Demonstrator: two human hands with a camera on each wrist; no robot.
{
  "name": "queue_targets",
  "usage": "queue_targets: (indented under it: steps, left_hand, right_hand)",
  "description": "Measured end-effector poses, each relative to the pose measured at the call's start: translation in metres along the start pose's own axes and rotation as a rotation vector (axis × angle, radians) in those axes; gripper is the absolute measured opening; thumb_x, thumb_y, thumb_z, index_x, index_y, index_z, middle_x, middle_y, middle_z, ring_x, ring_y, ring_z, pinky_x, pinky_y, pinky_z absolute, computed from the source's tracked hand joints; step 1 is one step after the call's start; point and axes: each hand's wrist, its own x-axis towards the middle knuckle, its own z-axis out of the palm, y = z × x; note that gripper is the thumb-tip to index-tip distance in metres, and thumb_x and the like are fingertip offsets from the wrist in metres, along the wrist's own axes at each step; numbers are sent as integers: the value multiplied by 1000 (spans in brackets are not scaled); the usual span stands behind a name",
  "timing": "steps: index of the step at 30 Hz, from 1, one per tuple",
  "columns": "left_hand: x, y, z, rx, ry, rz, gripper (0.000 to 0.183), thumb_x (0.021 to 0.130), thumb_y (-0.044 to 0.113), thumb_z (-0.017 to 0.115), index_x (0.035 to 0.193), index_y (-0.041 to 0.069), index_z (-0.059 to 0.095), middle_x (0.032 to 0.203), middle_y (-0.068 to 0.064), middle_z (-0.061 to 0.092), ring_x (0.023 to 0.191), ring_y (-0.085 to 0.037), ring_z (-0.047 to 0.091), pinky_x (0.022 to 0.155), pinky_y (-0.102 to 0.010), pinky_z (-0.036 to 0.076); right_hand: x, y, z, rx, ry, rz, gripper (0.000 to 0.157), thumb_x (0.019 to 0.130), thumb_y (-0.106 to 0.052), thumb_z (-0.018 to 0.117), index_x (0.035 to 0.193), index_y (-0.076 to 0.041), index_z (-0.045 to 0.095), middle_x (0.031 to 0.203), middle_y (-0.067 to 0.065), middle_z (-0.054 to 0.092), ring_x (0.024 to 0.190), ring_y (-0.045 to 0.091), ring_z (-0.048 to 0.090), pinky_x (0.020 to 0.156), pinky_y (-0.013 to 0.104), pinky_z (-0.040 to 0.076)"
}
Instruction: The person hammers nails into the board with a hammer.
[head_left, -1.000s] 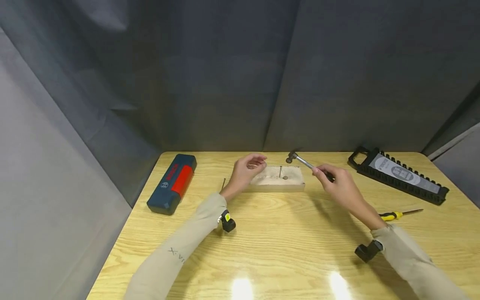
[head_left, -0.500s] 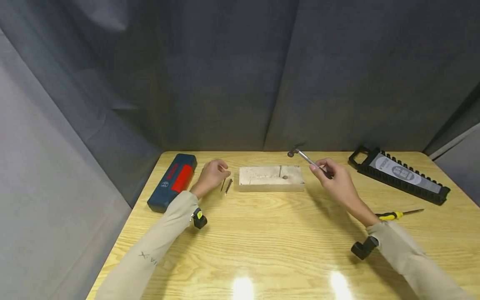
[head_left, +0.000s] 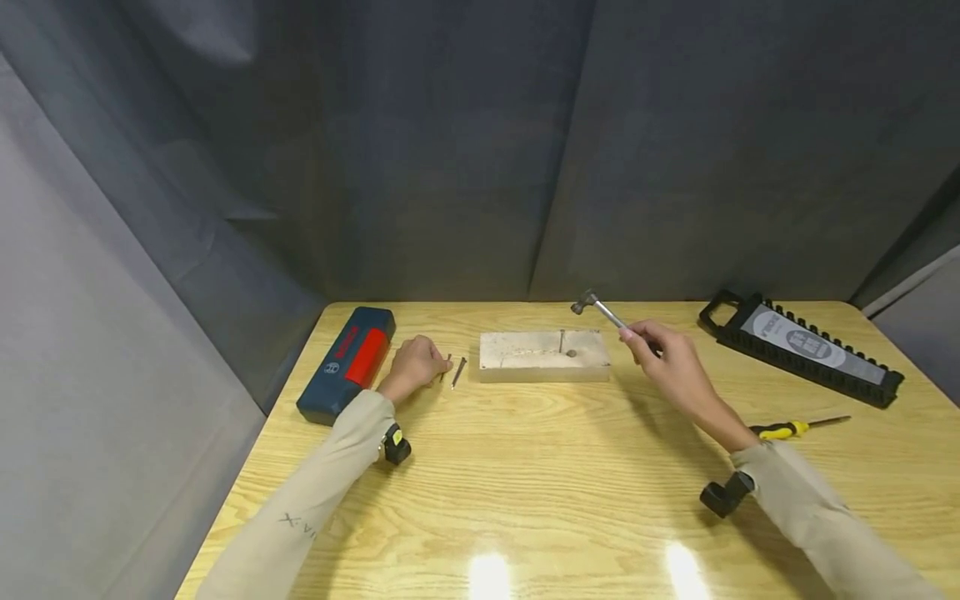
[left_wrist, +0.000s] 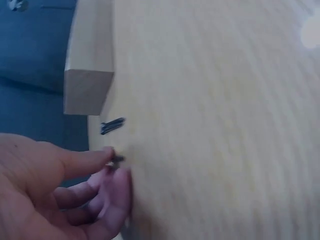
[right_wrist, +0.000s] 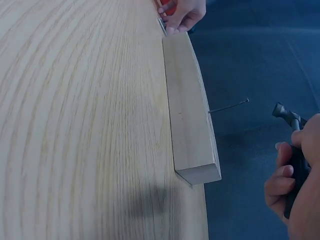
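My left hand [head_left: 415, 365] is low over the table, left of the wooden block [head_left: 517, 372]. Its thumb and fingertips pinch a dark nail [left_wrist: 118, 159], mostly covered by the fingers in the left wrist view. Just beside it lie a couple of nails [left_wrist: 112, 125] close together, between hand and block. One nail [right_wrist: 229, 106] stands up out of the block's top, near a dark round spot. To the right of the block, my right hand [head_left: 667, 358] grips a small hammer [head_left: 603, 311] by its black handle, its metal head raised and pointing toward the block.
A blue and red case [head_left: 347, 365] lies left of my left hand. Over on the right are a black tool rack [head_left: 802, 346] and a yellow-and-black screwdriver [head_left: 787, 429], close to my right forearm. A dark curtain [head_left: 465, 150] hangs behind the table's back edge.
My left hand has moved from over the block leftward and down to the nails, and its fingers have closed on one. The right hand keeps the hammer raised in nearly the same place.
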Motion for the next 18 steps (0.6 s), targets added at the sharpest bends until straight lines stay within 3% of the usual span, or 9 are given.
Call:
queue_targets:
  steps: [3, 7, 11, 14, 18]
  left_hand:
    - [2, 2, -6, -21, -57, -43, 26, 95, 8, 73, 71, -3, 73, 56, -9, 64, 46, -13, 55, 55, -21, 46]
    - [4, 5, -14, -75, -129, -100, 24, 91, 3, 70, 69, -6, 70, 56, -5, 58, 47, -13, 54, 49, -21, 52]
    - [4, 5, -17, -215, -134, -119, 15, 91, 1, 69, 79, -9, 70, 69, -14, 70, 54, -15, 64, 65, -33, 66]
    - [6, 6, -17, -329, -117, -92, 9, 92, -1, 70, 93, -10, 71, 86, -22, 76, 63, -19, 72, 74, -39, 68]
    - [10, 11, -15, -454, -63, -9, 25, 94, -2, 72, 117, -12, 67, 102, -27, 77, 78, -29, 78, 82, -46, 66]
  right_hand:
    - [1, -2, 1, -8, -16, -10, 23, 109, -21, 59, 108, -1, 71, 74, 6, 58, 58, 11, 45, 47, 24, 37]
    - [1, -5, 2, -16, -23, -17, 20, 108, -19, 61, 108, -2, 72, 73, 6, 58, 58, 10, 45, 47, 23, 38]
    - [0, -5, 3, -20, -23, -14, 21, 108, -19, 61, 109, -1, 72, 74, 6, 60, 59, 10, 45, 48, 23, 38]
    - [0, -6, 3, -22, -24, -8, 22, 109, -20, 61, 110, -1, 72, 74, 6, 59, 58, 10, 45, 47, 24, 37]
    - [0, -6, 2, -25, -26, -1, 24, 109, -22, 61, 110, -1, 72, 74, 6, 59, 57, 10, 44, 47, 24, 37]
